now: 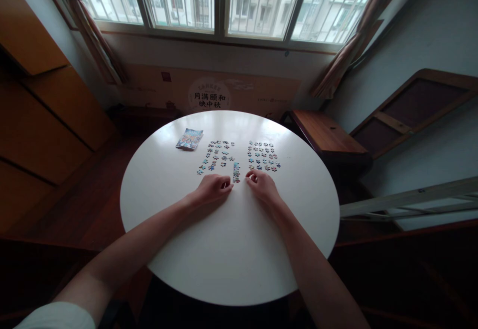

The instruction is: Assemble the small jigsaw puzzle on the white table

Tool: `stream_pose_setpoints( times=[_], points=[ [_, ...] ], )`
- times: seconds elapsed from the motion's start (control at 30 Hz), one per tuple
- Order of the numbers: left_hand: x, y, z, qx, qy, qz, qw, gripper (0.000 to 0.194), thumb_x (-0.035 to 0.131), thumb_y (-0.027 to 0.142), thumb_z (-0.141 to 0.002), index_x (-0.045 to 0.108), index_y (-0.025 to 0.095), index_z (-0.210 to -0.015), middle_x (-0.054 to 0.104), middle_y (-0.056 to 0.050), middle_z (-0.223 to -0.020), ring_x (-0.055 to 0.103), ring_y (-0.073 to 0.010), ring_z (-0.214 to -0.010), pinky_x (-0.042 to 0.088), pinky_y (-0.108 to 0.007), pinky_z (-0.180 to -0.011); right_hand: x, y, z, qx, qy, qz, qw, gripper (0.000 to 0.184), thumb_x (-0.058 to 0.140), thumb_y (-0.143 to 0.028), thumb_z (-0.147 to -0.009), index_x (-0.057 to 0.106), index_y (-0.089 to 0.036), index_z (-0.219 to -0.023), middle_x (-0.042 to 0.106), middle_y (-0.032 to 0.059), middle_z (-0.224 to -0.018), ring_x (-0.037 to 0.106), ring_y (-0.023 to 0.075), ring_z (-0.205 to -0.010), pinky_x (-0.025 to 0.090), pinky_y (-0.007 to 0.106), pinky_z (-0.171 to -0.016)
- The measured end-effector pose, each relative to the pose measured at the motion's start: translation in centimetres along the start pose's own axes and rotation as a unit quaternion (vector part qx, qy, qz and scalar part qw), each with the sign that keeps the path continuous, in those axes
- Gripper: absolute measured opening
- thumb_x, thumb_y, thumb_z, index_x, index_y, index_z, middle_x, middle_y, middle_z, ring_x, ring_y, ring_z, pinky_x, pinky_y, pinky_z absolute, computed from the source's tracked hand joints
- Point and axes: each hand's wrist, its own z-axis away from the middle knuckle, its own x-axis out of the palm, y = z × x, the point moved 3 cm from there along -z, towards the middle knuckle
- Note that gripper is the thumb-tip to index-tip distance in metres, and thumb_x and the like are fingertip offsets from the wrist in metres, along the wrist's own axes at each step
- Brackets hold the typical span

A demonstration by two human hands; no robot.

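Narrow strip of small multicoloured jigsaw pieces (236, 173) lies on the round, glossy white table (231, 249), just beside the left hand (213, 187) and near the right hand (262, 184). Both hands' fingers curl inward, thumbs close to forefingers; whether either grips a piece, I cannot tell. Steadying the strip while pressing tabs straight down should prevent skewing. Seams and printed details are too small to read.

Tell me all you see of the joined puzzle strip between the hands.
The joined strip is a narrow block of interlocked pieces, apparently card, in mixed colours. It lies flat on the round white table, its long side running near to far, with loose pieces to either side. The left hand is close to its near left corner, contact unclear; the right hand is apart from it. Its print is too small to read.
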Motion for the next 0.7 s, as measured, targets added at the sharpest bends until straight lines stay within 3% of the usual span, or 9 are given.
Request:
stream_pose_setpoints(
  times=[0.7],
  points=[
    [0.1,-0.12,0.0,0.006,0.014,0.003,1.0,0.033,0.049,0.04,-0.088,0.063,0.019,-0.066,0.06,-0.001,-0.06,0.044,-0.0129,-0.054,0.022,-0.026,-0.055,0.0,-0.06,0.0,-0.003,0.0,-0.005,1.0,0.014,0.055,-0.025,-0.081,0.068,-0.021,-0.083,0.063,-0.0002,-0.07,0.054,0.014,-0.067,0.035,0.025,-0.063]
  ],
)
